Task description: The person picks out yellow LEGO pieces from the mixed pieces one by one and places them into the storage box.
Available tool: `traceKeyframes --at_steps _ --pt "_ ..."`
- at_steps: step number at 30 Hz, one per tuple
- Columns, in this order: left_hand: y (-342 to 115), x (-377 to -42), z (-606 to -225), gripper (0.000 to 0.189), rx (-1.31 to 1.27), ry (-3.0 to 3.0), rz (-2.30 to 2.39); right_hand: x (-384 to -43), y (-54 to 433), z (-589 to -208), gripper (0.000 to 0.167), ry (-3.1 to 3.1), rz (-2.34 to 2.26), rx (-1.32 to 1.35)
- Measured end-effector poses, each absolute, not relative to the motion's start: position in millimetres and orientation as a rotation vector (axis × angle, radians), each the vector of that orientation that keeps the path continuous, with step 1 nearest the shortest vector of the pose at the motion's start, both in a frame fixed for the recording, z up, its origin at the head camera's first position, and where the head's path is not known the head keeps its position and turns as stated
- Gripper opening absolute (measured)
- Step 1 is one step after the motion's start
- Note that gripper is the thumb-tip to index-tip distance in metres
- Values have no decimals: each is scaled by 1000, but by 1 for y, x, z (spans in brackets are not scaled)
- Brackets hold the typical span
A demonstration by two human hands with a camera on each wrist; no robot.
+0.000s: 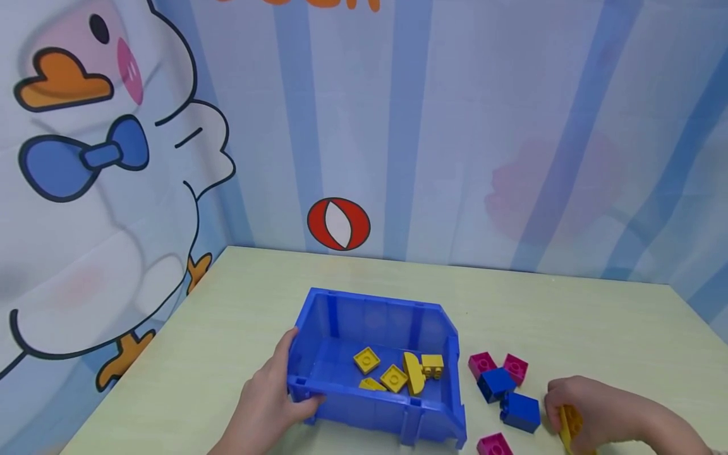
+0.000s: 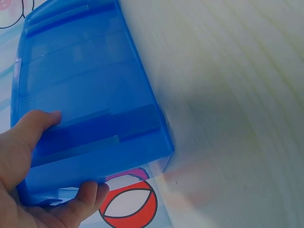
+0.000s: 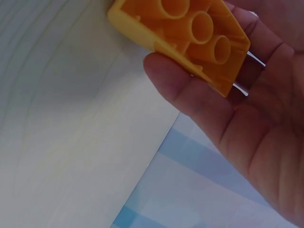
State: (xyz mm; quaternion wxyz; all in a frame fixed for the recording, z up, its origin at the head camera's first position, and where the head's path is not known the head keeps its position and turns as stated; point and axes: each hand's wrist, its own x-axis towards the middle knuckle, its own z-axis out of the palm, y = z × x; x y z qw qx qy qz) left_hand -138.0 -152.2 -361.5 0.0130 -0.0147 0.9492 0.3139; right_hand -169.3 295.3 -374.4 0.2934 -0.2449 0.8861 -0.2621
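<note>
My left hand (image 1: 264,399) grips the left side of a blue plastic bin (image 1: 364,409), its thumb over the front wall. In the left wrist view the fingers (image 2: 86,195) are bent around the bin's edge. Several yellow toy bricks (image 1: 394,378) lie inside the bin. To the right of it, my right hand (image 1: 611,411) holds a yellow toy brick (image 1: 570,422) low over the table. The right wrist view shows this brick's hollow underside with round tubes (image 3: 201,27), pinched between thumb and fingers.
Between bin and right hand lie two blue bricks (image 1: 521,412) and three magenta bricks, one nearest the front (image 1: 494,445). The pale wooden table (image 1: 267,278) ends at a printed cloth backdrop (image 1: 352,126) with blue stripes and a cartoon duck (image 1: 108,253) at left.
</note>
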Motion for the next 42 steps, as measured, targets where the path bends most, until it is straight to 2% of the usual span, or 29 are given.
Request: traceKeyframes --at_steps 24,42 --pt "-151 -139 -361 104 -29 2969 988 -175 287 -360 29 2430 -559 -721" --pt "-152 -138 -362 105 -36 2959 991 -186 266 -333 28 2460 -468 -774"
